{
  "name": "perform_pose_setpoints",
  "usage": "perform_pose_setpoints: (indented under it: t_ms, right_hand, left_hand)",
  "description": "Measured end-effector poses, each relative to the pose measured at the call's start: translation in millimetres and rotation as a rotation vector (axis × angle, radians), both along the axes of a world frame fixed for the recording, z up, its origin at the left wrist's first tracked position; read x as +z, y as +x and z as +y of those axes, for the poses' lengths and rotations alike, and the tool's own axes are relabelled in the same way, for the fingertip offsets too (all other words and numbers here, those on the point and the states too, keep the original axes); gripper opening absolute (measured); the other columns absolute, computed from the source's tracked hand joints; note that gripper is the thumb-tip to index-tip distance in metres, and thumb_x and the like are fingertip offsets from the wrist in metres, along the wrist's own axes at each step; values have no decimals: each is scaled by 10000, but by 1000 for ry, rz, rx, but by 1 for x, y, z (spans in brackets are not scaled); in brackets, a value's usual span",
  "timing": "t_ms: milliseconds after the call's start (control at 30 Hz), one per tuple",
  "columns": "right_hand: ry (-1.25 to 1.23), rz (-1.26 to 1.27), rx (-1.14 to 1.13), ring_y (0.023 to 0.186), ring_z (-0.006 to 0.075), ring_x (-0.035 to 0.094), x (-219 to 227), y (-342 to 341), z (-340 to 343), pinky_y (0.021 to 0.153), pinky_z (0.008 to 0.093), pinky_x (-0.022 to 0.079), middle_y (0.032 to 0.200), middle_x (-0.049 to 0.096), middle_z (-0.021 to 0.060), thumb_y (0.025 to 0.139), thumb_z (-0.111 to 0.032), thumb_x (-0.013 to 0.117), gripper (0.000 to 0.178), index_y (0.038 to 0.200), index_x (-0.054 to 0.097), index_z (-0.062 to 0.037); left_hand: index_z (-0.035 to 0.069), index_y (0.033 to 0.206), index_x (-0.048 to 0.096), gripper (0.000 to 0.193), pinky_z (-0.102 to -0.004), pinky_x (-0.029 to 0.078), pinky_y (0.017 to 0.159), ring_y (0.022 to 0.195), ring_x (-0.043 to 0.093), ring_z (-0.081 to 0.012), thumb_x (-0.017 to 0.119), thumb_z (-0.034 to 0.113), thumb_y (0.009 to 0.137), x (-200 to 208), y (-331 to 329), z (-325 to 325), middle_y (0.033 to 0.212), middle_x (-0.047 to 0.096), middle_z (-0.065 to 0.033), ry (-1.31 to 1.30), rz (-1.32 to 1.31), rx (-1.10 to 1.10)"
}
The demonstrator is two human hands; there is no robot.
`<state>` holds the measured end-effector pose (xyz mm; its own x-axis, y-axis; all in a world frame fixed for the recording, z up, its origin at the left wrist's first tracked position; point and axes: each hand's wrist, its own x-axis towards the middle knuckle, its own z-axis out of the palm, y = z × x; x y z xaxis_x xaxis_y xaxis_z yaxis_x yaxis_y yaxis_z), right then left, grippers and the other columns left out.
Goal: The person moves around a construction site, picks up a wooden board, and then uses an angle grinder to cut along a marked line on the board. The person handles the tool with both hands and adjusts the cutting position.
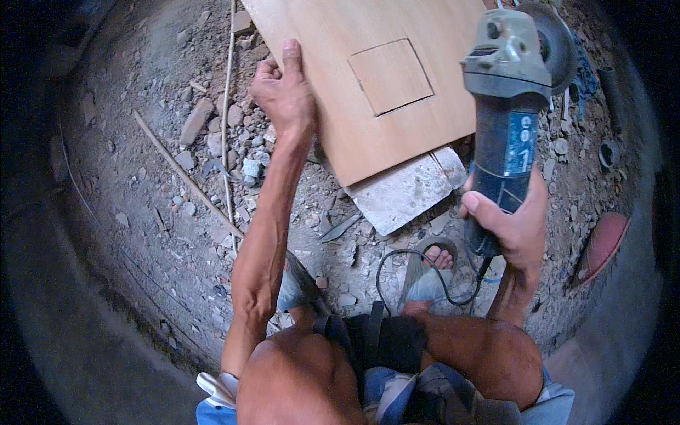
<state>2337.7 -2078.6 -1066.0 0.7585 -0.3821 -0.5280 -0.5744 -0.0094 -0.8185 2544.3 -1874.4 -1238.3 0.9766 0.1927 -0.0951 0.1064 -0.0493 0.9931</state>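
Observation:
My right hand (508,219) is wrapped round the body of an angle grinder (506,127), held upright with its head at the top and its disc (554,48) at the upper right. A black cord (443,287) loops from the grinder's lower end toward my legs. My left hand (287,92) grips the left edge of a light tan board (333,120), thumb lying on its face and fingers curled at the edge. A square outline (392,76) of dark lines shows on the board; one corner looks slightly broken. The grinder is apart from that square, over the board's right side.
Beneath the board's near end lies a pale block (407,190). Stone rubble covers the ground, with a thin stick (185,172) and a long rod (227,106) at left. A reddish slipper-like thing (601,248) lies at right. My sandalled foot (435,258) is near the cord.

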Motion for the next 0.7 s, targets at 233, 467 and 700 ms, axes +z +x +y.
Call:
perform_pose_setpoints:
  t_ms: [233,467,700]
  right_hand:
    - [-72,-80,167,806,141,623,-21,15,31,770,312,541,939,651,40,693,-201,911,620,1201,607,-17]
    - [-90,-72,333,852,244,695,-37,6,52,807,394,565,959,701,154,702,-246,902,626,1185,597,10]
    - [-29,-96,369,841,280,710,-50,1,72,795,403,569,933,700,192,700,-234,882,606,1156,580,26]
  left_hand:
    - [-34,891,633,400,-292,481,570,633,556,-110,722,336,1013,-10,-2,3,743,664,-73,118,-9,33]
    - [-31,942,603,446,-285,498,569,643,581,-117,722,395,1005,-15,-14,16,742,658,-70,148,6,35]
    - [3,1050,651,473,-227,406,608,682,521,-67,689,473,1011,0,-24,39,804,651,-23,138,194,-46]
